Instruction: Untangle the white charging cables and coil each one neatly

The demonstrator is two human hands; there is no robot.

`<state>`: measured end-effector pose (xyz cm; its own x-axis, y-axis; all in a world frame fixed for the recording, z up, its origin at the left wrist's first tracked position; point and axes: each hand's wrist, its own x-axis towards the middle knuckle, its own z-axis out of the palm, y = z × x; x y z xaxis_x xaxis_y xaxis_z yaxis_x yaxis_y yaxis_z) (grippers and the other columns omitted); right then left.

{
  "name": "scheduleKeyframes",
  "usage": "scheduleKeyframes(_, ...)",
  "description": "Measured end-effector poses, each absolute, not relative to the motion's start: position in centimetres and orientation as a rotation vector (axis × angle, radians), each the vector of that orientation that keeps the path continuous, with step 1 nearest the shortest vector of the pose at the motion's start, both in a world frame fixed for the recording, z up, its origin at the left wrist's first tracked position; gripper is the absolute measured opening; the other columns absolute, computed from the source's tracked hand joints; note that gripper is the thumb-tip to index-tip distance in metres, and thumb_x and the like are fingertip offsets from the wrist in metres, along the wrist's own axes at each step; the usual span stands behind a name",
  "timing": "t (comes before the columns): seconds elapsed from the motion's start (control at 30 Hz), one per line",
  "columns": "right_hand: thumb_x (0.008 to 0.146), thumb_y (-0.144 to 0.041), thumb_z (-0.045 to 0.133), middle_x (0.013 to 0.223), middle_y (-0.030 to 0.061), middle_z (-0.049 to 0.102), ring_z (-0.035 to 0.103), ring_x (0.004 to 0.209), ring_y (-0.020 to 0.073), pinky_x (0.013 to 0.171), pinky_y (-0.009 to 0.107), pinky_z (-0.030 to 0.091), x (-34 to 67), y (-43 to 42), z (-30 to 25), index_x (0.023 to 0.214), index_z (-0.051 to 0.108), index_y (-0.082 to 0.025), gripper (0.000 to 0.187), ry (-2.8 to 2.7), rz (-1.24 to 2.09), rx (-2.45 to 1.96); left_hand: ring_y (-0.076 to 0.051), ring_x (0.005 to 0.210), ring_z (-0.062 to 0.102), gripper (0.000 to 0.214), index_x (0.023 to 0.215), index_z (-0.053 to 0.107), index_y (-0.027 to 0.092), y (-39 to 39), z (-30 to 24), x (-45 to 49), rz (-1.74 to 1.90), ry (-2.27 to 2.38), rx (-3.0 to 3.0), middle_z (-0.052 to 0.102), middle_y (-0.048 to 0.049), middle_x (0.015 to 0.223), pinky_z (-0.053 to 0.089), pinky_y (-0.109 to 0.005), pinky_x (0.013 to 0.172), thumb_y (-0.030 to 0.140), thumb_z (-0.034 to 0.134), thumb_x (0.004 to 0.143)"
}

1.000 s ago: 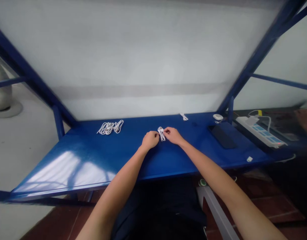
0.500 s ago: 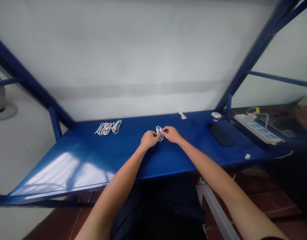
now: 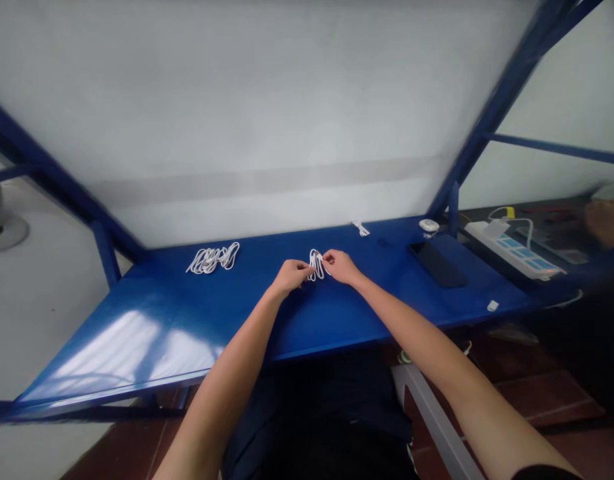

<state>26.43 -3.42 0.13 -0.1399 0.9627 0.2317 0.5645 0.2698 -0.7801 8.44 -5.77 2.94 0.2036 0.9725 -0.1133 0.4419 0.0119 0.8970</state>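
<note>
Both my hands meet over the middle of a blue table (image 3: 151, 333). Between them is a small coiled white cable (image 3: 315, 264). My left hand (image 3: 289, 276) pinches its left side and my right hand (image 3: 339, 265) pinches its right side, fingers closed on the loops. The cable is held just above the tabletop. A bundle of several more white cables (image 3: 213, 258) lies at the back left of the table, well away from my hands.
A short white cable piece (image 3: 360, 228) lies near the back edge. A black phone (image 3: 431, 253), a small white round device (image 3: 429, 225) and a small white part (image 3: 493, 306) sit at the right. Beyond, a white power strip (image 3: 511, 248) and another person's hand (image 3: 607, 221).
The view has shifted slightly, so everything sits a little higher and further left. My hands stay together on the coiled cable, with my left fingers now more extended onto it.
</note>
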Motion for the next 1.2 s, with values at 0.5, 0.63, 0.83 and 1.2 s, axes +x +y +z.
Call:
scheduleKeyframes(0.5, 0.080, -0.016, 0.058, 0.077, 0.0040, 0.070, 0.065, 0.069, 0.0154, 0.064, 0.025, 0.049, 26.22, -3.60, 0.25, 0.077, 0.062, -0.018, 0.005, -1.805, 0.709, -1.372, -0.011, 0.062, 0.057, 0.038, 0.103, 0.069, 0.011, -5.64, 2.80, 8.81, 0.831, 1.289, 1.398, 0.069, -0.0053, 0.083, 0.042, -0.017, 0.043, 0.013, 0.060, 0.066)
scheduleKeyframes(0.63, 0.080, -0.016, 0.057, 0.077, 0.0038, 0.070, 0.065, 0.068, 0.0154, 0.064, 0.025, 0.048, 26.14, -3.68, 0.27, 0.078, 0.062, -0.018, 0.005, -1.821, 0.682, -1.383, -0.011, 0.065, 0.056, 0.034, 0.096, 0.072, 0.013, -5.63, 2.73, 8.81, 0.832, 1.187, 1.378, 0.067, -0.0048, 0.080, 0.042, -0.017, 0.046, 0.016, 0.058, 0.065)
scheduleKeyframes(0.83, 0.081, -0.018, 0.057, 0.076, 0.0028, 0.069, 0.063, 0.067, 0.0143, 0.063, 0.024, 0.047, 26.02, -3.77, 0.39, 0.077, 0.061, -0.018, 0.006, -1.827, 0.656, -1.399, -0.011, 0.068, 0.058, 0.042, 0.099, 0.068, 0.014, -5.78, 2.64, 9.15, 0.887, 1.126, 1.276, 0.067, -0.0050, 0.086, 0.042, -0.017, 0.048, 0.010, 0.056, 0.058)
scheduleKeyframes(1.2, 0.080, -0.019, 0.055, 0.077, 0.0021, 0.068, 0.063, 0.070, 0.0146, 0.067, 0.026, 0.048, 26.13, -3.21, -0.21, 0.078, 0.058, -0.018, 0.004, -1.733, 0.688, -1.410, -0.013, 0.070, 0.058, 0.025, 0.080, 0.070, 0.012, -5.81, 2.74, 9.22, 0.882, 1.127, 1.192, 0.065, -0.0066, 0.076, 0.044, -0.019, 0.052, 0.015, 0.059, 0.058)
